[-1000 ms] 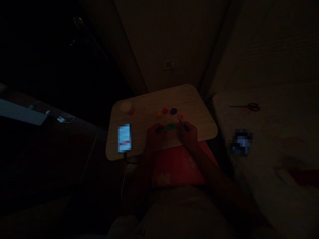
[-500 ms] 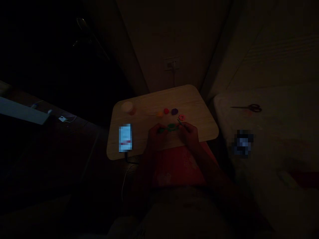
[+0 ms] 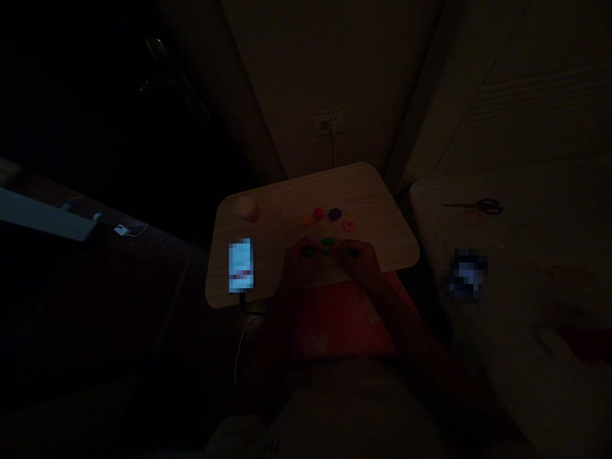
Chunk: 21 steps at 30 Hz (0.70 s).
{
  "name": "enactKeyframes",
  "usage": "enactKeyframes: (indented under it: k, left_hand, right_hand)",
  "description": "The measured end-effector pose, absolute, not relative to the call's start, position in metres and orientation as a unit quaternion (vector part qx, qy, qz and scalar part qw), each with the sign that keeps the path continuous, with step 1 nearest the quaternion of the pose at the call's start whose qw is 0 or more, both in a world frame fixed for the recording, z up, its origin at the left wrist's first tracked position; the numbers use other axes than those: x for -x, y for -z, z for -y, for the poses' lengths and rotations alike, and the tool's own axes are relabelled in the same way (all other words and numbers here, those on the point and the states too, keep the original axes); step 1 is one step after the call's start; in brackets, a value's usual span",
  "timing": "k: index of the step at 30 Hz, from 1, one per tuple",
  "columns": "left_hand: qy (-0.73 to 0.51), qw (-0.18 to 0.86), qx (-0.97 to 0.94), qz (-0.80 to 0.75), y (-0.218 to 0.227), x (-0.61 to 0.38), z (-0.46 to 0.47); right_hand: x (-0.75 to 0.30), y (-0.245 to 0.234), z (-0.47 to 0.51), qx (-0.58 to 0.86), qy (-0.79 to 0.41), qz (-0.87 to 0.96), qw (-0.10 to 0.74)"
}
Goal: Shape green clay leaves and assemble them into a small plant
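The scene is very dark. Low over the table's near side, my left hand (image 3: 297,261) is closed on a green piece (image 3: 310,251) that looks like modelling clay. My right hand (image 3: 364,260) is closed too, fingers pinched around a small dark green piece (image 3: 352,252); its exact shape is lost in shadow. Between the hands, just beyond the fingertips, is a rounded green lump (image 3: 328,242). Farther back lie a red ball (image 3: 319,214), a purple lump (image 3: 335,215), an orange-yellow lump (image 3: 306,220) and a pinkish-orange ring-like piece (image 3: 349,225).
On the wooden table (image 3: 272,191), a lit phone (image 3: 241,265) lies at the left and a pale-lidded tub (image 3: 245,208) stands behind it. Scissors (image 3: 478,205) rest on the pale surface at right. A wall socket (image 3: 329,122) with a plugged-in cable is behind the table.
My right hand has shifted slightly, and the thin green piece that stuck up from its fingers now sits lower, mostly hidden. My left hand stays nearly in place.
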<state>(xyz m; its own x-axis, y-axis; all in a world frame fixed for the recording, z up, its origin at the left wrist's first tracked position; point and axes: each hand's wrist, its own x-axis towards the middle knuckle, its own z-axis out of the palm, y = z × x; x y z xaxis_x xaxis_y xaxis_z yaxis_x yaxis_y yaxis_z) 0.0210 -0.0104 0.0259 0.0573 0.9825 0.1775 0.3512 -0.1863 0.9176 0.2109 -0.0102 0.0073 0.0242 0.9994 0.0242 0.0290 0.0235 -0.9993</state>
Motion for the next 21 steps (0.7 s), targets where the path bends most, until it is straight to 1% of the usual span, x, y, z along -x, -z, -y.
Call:
enactKeyframes:
  k: [3, 6, 10, 15, 21]
  left_hand:
    - [-0.421, 0.39, -0.641, -0.509, -0.03, -0.025, 0.013]
    - [-0.393, 0.416, -0.649, -0.501, -0.033, -0.03, 0.015]
    - [-0.406, 0.386, -0.635, -0.532, -0.032, -0.033, 0.014]
    - [-0.445, 0.353, -0.628, -0.532, -0.03, -0.034, 0.013]
    - [-0.468, 0.342, -0.624, -0.524, -0.03, -0.039, 0.014]
  right_hand:
    - [-0.212, -0.007, 0.012, 0.504, -0.469, 0.529, 0.496]
    - [-0.211, -0.006, 0.012, 0.499, -0.464, 0.529, 0.506]
    - [-0.211, -0.005, 0.01, 0.497, -0.477, 0.518, 0.507]
    - [-0.216, -0.004, 0.008, 0.457, -0.528, 0.515, 0.497]
    - [-0.216, -0.001, 0.011, 0.469, -0.519, 0.51, 0.501]
